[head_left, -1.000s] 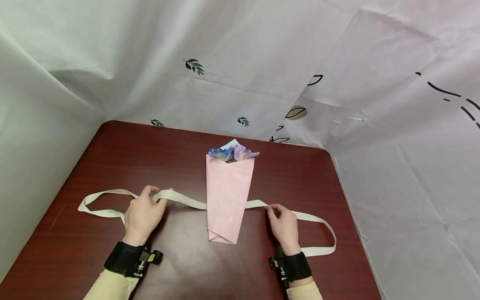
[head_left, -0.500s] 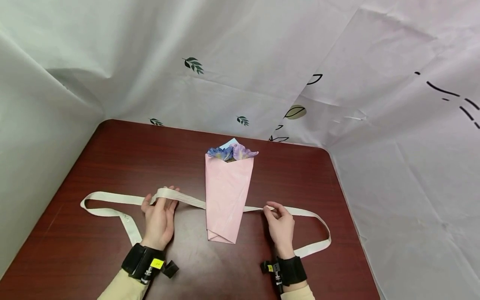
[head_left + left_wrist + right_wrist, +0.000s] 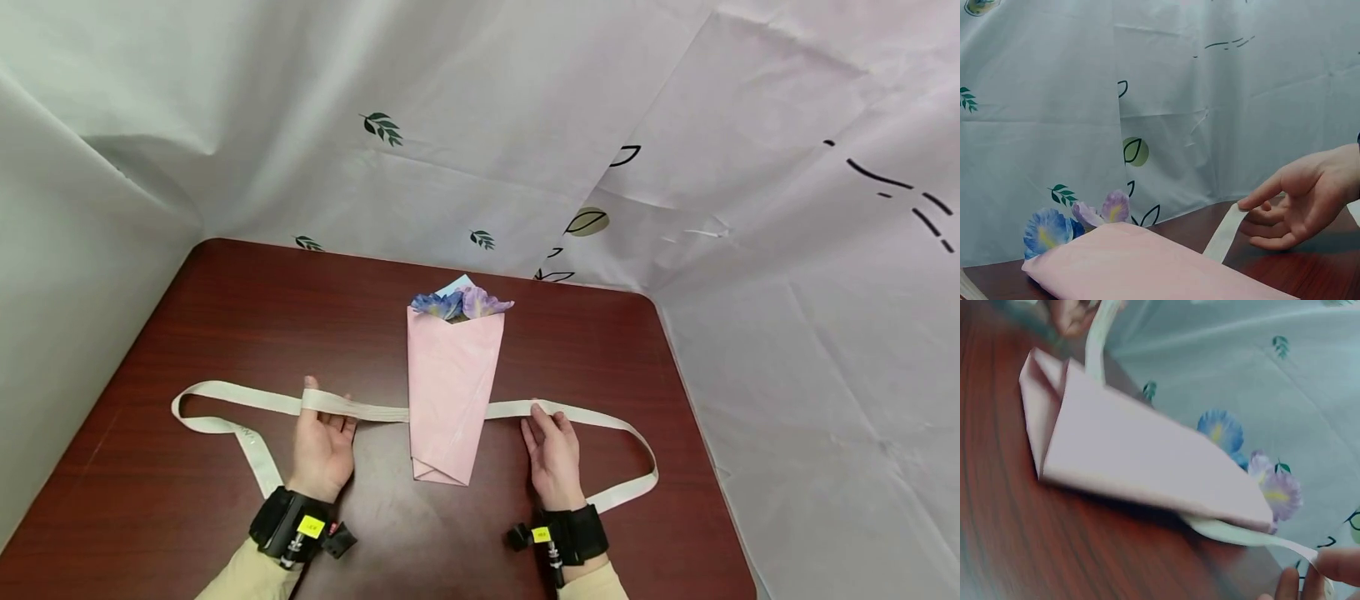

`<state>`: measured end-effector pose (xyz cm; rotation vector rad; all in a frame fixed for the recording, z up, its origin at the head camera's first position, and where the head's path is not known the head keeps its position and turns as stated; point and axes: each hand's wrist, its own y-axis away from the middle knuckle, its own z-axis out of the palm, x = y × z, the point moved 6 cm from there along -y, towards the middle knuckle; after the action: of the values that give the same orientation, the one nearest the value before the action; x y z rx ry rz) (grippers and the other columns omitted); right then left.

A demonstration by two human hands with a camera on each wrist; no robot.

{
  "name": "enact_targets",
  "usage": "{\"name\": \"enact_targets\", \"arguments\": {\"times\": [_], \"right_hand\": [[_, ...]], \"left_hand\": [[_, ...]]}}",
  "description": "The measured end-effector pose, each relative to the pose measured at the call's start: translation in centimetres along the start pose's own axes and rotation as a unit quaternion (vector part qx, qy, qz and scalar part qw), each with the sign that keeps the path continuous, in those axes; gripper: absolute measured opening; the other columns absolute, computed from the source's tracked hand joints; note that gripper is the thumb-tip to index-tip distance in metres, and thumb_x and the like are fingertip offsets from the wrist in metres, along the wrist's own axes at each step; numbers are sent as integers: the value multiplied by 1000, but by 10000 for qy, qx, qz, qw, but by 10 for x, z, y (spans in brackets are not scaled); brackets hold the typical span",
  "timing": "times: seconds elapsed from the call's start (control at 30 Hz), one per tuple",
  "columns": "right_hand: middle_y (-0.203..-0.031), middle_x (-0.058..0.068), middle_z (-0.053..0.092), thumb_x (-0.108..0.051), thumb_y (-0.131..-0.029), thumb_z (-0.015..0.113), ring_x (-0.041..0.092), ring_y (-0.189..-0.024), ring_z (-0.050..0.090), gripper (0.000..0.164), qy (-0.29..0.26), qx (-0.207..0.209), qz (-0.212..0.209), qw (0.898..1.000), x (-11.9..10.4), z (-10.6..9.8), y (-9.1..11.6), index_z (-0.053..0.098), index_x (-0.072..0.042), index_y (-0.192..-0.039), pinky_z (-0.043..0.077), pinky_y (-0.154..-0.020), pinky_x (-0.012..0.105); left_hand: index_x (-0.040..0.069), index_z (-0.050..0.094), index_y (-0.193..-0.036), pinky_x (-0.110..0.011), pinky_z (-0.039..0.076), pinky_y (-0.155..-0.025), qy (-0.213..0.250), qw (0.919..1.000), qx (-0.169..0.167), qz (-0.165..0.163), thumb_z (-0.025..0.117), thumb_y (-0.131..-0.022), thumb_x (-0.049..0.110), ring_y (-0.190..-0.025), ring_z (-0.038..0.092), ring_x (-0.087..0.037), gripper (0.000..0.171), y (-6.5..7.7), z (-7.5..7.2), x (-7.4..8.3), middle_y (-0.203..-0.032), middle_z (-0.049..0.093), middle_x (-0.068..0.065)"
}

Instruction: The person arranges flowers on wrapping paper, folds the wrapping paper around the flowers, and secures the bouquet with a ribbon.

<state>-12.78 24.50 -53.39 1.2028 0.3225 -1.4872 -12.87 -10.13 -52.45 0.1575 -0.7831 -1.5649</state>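
Supporting ribbon (image 3: 375,412), the left hand (image 3: 322,454) is palm-up.

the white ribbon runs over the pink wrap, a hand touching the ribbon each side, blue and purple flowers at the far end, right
Not over: the white ribbon passes under the pink wrap, disappearing at both its edges in the head view. The left hand, right hand, blue flower and purple flower are as you say.

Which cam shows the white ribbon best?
Head: the white ribbon shows on both sides of the pink-wrapped bouquet, outer bends included. Left wrist catches mainly the stretch at the right hand; right wrist, partial stretches either side.
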Motion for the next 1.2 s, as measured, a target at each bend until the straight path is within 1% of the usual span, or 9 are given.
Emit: {"name": "enact_targets", "arguments": {"times": [0.13,0.27,0.47,0.63,0.8,0.9,1.03,1.1,1.2], "right_hand": [[-104,-4,62,-11,-99,66,10,-100,60,31,-563,140,446,9973,5,2,3,35,-14,-103,41,-112,35],[-105,-7,62,-14,-101,64,8,-105,55,28,-959,131,684,9929,8,3,6,42,-15,-118,39,-112,30],[-108,-6,61,-13,-101,62,10,-113,48,21,-1985,94,1277,9717,6,10,14,52,-16,-120,33,-116,26],[-105,-3,62,-11,-101,62,10,-111,52,7,-2488,206,1464,9572,3,12,18,64,-11,-107,32,-116,26],[-130,-5,55,-15,-105,56,10,-125,46,37,-1715,-70,736,9824,-1,12,16,47,-14,-141,28,-118,28],[-138,1,51,-20,-106,55,18,-133,48,50,-632,-120,-302,9975,-7,16,16,38,-11,-153,32,-117,34],[-122,18,57,-20,-103,60,33,-119,62,43,639,-212,-1561,9854,-14,28,18,53,-5,-143,45,-107,36],[-118,25,57,-18,-102,63,36,-105,68,41,1212,-488,-1876,9735,-15,39,18,56,-5,-140,51,-98,34],[-126,25,59,-16,-101,64,38,-91,69,42,2230,-1053,-1957,9491,-14,58,18,57,-8,-142,56,-79,29]], "left_hand": [[30,35,-145,-26,29,-103,-109,9997,194,-47,47,-100,61,-128,48,-9,56,2,-4,-1,-125,55,10],[20,42,-127,-31,23,-111,125,9996,-210,163,37,-106,56,-119,60,-14,42,2,-1,0,-110,70,3],[14,45,-126,-35,24,-114,312,9919,-420,1161,25,-109,6,-108,66,-21,28,7,3,9,-109,70,-7],[6,41,-136,-39,33,-110,-325,9708,-224,2366,12,-80,-25,-109,64,-24,70,16,8,20,-116,65,-10],[-3,41,-146,-41,33,-110,-1433,9435,-930,2838,29,-107,-1,-118,61,-29,40,24,25,21,-132,60,-19],[-5,49,-142,-36,39,-108,-2554,9043,-1392,3124,39,-111,23,-119,63,-27,43,27,37,17,-134,60,-23],[-5,64,-130,-28,45,-104,-3952,8184,-2223,3530,47,-109,16,-120,64,-25,34,30,56,10,-128,67,-20],[0,68,-128,-24,44,-103,-4647,7558,-2705,3736,49,-107,7,-123,62,-23,29,32,67,4,-129,68,-15],[10,69,-131,-24,42,-105,-5574,6457,-3345,4006,55,-104,5,-129,57,-21,32,36,83,-6,-137,65,-6]]}}
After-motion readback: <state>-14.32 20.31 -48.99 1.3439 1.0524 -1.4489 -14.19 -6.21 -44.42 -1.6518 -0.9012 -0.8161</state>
